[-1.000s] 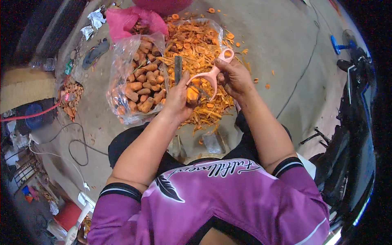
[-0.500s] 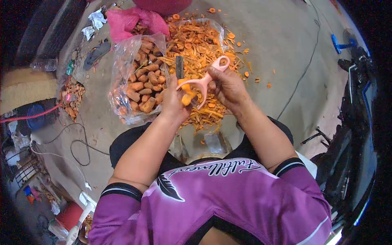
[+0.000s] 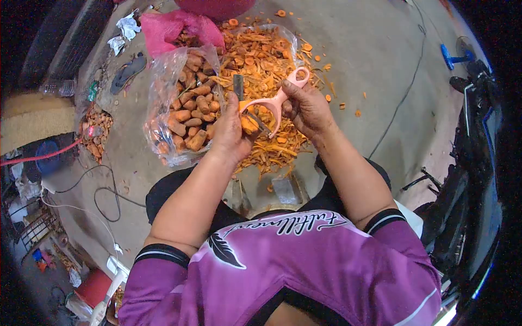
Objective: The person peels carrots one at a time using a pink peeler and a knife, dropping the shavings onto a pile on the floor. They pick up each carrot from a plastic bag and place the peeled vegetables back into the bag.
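Observation:
A pink Y-shaped peeler (image 3: 278, 104) is held by its handle in my right hand (image 3: 310, 111), thumb pressed on it. My left hand (image 3: 230, 135) is closed around an orange carrot (image 3: 249, 124), partly hidden by the fingers. The peeler's head lies against the carrot, its blade spanning the carrot's near side. Below and beyond my hands spreads a heap of carrot peelings and slices (image 3: 258, 54). Left of it, a clear plastic bag (image 3: 157, 103) holds several unpeeled carrots (image 3: 193, 111). A dark flat strip (image 3: 238, 87) shows just past my left fingertips.
Behind the bag lies a pink mesh sack (image 3: 163, 32), beside a red tub (image 3: 217, 6). A dark sandal (image 3: 128, 74) and crumpled paper (image 3: 129, 25) are to the left. A cable (image 3: 409, 81) crosses the floor on the right, near a motorbike (image 3: 473, 163).
The peeler has shifted slightly and its head has turned, so its blade now shows against the carrot. My left hand has rolled a little, covering more of the carrot.

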`<state>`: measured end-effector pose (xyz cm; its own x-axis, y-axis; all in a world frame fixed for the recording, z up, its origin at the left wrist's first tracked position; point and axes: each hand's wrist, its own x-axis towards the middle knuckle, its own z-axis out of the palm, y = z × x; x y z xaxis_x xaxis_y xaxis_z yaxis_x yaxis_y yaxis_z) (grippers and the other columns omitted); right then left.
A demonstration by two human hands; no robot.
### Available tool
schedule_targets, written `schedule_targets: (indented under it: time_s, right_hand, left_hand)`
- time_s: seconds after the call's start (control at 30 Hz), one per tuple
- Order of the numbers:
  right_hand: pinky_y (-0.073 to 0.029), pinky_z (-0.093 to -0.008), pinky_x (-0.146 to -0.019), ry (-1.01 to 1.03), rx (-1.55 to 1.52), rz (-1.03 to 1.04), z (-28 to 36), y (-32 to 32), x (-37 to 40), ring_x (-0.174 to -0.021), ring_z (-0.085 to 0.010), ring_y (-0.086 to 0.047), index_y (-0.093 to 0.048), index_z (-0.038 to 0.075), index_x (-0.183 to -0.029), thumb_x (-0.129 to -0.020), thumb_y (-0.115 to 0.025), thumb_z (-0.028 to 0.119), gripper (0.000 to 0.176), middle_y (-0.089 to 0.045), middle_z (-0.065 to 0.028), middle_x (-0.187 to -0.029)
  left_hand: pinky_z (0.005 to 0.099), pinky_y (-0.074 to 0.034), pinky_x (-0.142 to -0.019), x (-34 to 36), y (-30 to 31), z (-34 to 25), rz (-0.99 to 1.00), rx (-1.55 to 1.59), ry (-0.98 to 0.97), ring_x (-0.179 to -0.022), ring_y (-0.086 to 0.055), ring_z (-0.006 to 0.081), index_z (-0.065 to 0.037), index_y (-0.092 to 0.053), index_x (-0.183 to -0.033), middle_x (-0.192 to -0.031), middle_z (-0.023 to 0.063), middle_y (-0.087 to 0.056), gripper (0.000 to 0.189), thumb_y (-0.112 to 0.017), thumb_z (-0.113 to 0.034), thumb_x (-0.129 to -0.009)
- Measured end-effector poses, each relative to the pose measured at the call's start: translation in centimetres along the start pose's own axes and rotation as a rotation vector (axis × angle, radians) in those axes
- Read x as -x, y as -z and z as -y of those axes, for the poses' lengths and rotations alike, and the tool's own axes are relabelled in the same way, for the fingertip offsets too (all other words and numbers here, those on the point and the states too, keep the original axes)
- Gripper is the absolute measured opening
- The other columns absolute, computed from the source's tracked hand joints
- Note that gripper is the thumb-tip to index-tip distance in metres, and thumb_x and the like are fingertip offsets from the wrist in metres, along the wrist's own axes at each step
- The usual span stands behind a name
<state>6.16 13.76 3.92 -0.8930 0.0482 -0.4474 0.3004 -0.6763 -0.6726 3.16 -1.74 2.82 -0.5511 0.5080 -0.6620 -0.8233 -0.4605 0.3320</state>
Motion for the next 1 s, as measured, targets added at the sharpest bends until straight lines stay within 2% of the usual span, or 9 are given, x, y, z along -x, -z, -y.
schedule_targets:
  time_s: [0.13, 0.27, 0.37, 0.5, 0.63, 0.73, 0.77, 0.93, 1.0]
  right_hand:
    - [-0.043, -0.0201, -0.046, 0.018, 0.071, 0.001, -0.1, -1.2, 0.8, -0.052, -0.0097, -0.053, -0.051, 0.003, -0.082, -0.074, -0.060, 0.014, 0.017, -0.055, -0.0038, -0.065]
    - [-0.043, -0.0216, -0.046, -0.077, 0.196, 0.080, -0.6, -0.6, 0.9, -0.053, -0.0109, -0.053, -0.054, 0.003, -0.076, -0.069, -0.065, 0.014, 0.017, -0.055, -0.0033, -0.065]
    - [-0.043, -0.0221, -0.046, -0.105, 0.216, -0.070, -0.2, -0.2, 0.5, -0.052, -0.0110, -0.052, -0.054, 0.003, -0.072, -0.069, -0.065, 0.014, 0.015, -0.055, -0.0033, -0.063]
    - [-0.042, -0.0221, -0.046, 0.090, 0.071, -0.210, 1.4, 1.9, -1.2, -0.050, -0.0116, -0.051, -0.054, 0.003, -0.072, -0.072, -0.062, 0.013, 0.013, -0.053, -0.0034, -0.060]
    - [-0.041, -0.0229, -0.045, -0.044, 0.058, -0.006, 0.6, 1.1, -0.4, -0.049, -0.0110, -0.050, -0.053, 0.003, -0.072, -0.073, -0.061, 0.013, 0.013, -0.053, -0.0027, -0.059]
    - [-0.040, -0.0228, -0.045, -0.152, 0.010, 0.101, -0.2, -0.5, 0.8, -0.049, -0.0110, -0.050, -0.053, 0.003, -0.073, -0.072, -0.062, 0.013, 0.013, -0.053, -0.0026, -0.059]
    - [-0.041, -0.0226, -0.045, -0.133, 0.102, 0.159, -0.6, -0.2, 0.7, -0.050, -0.0113, -0.050, -0.053, 0.003, -0.074, -0.071, -0.063, 0.013, 0.014, -0.053, -0.0024, -0.060]
    - [-0.041, -0.0218, -0.045, -0.012, 0.091, -0.124, 0.5, 1.4, -1.2, -0.050, -0.0105, -0.051, -0.053, 0.003, -0.074, -0.071, -0.063, 0.012, 0.014, -0.053, -0.0015, -0.061]
    - [-0.041, -0.0215, -0.045, 0.057, 0.022, -0.216, 1.2, 2.2, -1.5, -0.050, -0.0100, -0.051, -0.052, 0.003, -0.074, -0.072, -0.062, 0.012, 0.013, -0.053, -0.0017, -0.061]
  left_hand:
    - [0.0383, -0.044, -0.077, -0.2, 1.2, 0.1, 0.030, 0.017, 0.032, -0.084, -0.054, 0.0210, -0.005, -0.044, -0.102, -0.091, 0.0096, -0.054, 0.042, -0.027, -0.041, -0.087]
    - [0.0367, -0.046, -0.072, -0.1, 0.8, 0.4, -0.056, 0.047, 0.012, -0.078, -0.056, 0.0244, 0.001, -0.045, -0.103, -0.091, 0.0135, -0.055, 0.053, -0.026, -0.045, -0.086]
    - [0.0355, -0.047, -0.066, 0.0, 0.7, 0.4, -0.076, -0.061, 0.026, -0.072, -0.054, 0.0205, -0.002, -0.046, -0.100, -0.085, 0.0093, -0.054, 0.049, -0.029, -0.045, -0.086]
    - [0.0339, -0.044, -0.056, 0.8, 0.3, -0.1, -0.083, -0.203, 0.047, -0.065, -0.048, 0.0135, -0.006, -0.046, -0.097, -0.077, 0.0034, -0.050, 0.044, -0.031, -0.045, -0.085]
    - [0.0341, -0.044, -0.055, -0.2, 1.1, 0.2, -0.121, -0.099, 0.000, -0.067, -0.048, 0.0134, -0.008, -0.047, -0.094, -0.078, 0.0030, -0.049, 0.043, -0.033, -0.047, -0.084]
    - [0.0352, -0.047, -0.069, -0.3, 1.7, 0.3, -0.069, -0.017, 0.041, -0.082, -0.056, 0.0210, -0.003, -0.048, -0.099, -0.090, 0.0100, -0.056, 0.048, -0.037, -0.046, -0.083]
    - [0.0337, -0.046, -0.063, -0.3, 1.6, 0.4, -0.101, -0.021, 0.061, -0.075, -0.053, 0.0193, -0.005, -0.048, -0.097, -0.085, 0.0083, -0.053, 0.046, -0.036, -0.046, -0.083]
    - [0.0270, -0.041, -0.045, 0.8, 0.4, 0.3, -0.161, -0.133, 0.164, -0.056, -0.047, 0.0164, -0.008, -0.048, -0.091, -0.072, 0.0047, -0.048, 0.042, -0.035, -0.047, -0.083]
    - [0.0251, -0.040, -0.042, 0.5, 1.3, 0.1, 0.025, 0.017, 0.237, -0.052, -0.046, 0.0157, -0.008, -0.048, -0.089, -0.070, 0.0041, -0.047, 0.041, -0.038, -0.047, -0.082]
